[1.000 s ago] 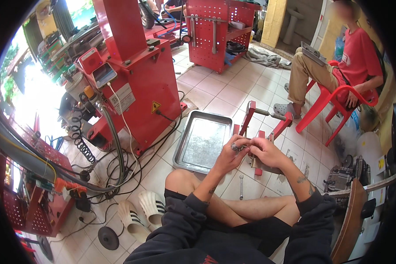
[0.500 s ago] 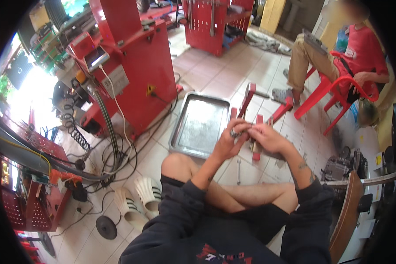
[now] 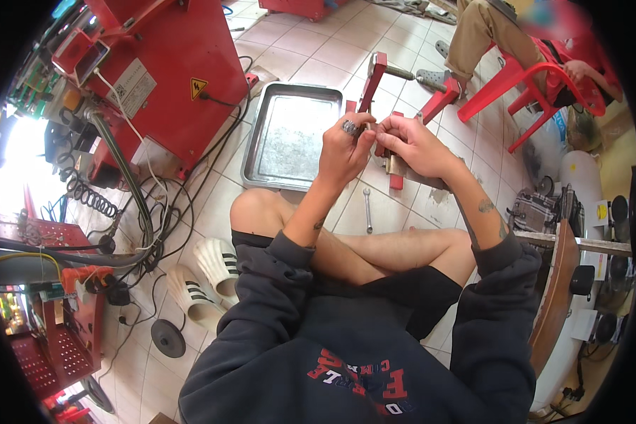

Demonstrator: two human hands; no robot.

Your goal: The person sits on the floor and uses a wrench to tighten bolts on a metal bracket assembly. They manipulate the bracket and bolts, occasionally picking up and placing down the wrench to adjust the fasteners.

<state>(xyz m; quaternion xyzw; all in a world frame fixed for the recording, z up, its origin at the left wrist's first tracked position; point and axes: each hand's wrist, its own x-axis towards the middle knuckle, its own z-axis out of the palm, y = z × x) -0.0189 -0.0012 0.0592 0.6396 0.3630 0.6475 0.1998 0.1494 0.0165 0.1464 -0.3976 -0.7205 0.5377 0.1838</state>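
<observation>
The left hand (image 3: 343,147), wearing a chunky silver-coloured ring (image 3: 349,127), meets the right hand (image 3: 418,147) in front of the body, fingertips nearly together. Both have curled fingers, with thumb and forefinger drawn close. Whether they pinch a small part cannot be told, as the fingers cover the spot where they meet.

Just beyond and beneath them, a red-painted metal frame with upright arms (image 3: 372,83) stands on the pale square-tiled floor (image 3: 318,56). A grey threaded metal rod (image 3: 401,73) extends between its arms. Below the right hand shows a dull brass-coloured metal cylinder (image 3: 395,167); contact with the hand is unclear.

A silver-coloured metal spanner (image 3: 368,210) lies on the tiles between the hands and the crossed bare legs (image 3: 360,254). Left of the frame rests a shallow rectangular steel tray (image 3: 295,138), near the left knee. Farther left stands a large red metal cabinet (image 3: 169,78), with cream slippers with black stripes (image 3: 216,267) nearer the body. At upper right, a person in beige trousers (image 3: 478,37) sits on a red plastic armchair (image 3: 489,95).
</observation>
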